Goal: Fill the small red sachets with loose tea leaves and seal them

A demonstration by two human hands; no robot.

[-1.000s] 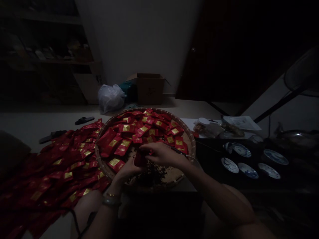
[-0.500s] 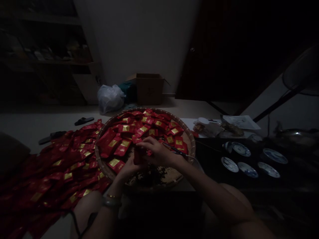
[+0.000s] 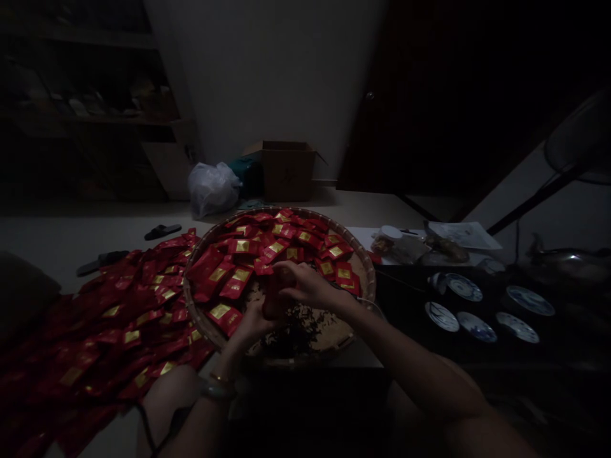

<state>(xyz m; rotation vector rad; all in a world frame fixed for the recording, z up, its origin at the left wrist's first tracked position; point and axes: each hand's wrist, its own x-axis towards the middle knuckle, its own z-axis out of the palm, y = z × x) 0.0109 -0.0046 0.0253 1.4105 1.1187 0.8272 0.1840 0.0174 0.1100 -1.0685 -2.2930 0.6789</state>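
Over the near part of a round woven bamboo tray, my left hand is closed round a small dark red packet. My right hand is at the packet's upper end, its fingers bent and pressed to it; the fingertips are partly hidden in the dim light. Loose dark leaves, like tea, lie on the tray beneath both hands. Many red packets with gold labels cover the tray's left and far parts. What lies behind my right wrist is mostly hidden.
A large heap of red packets spreads over the floor at left, near dark slippers. Beyond the tray are a white plastic bag and an open cardboard box. Blue-and-white dishes stand at right.
My right hand has shifted slightly right and down, its fingers now more curled against the packet. A dark slim tool beside the right wrist is now mostly hidden. My left hand keeps its hold.
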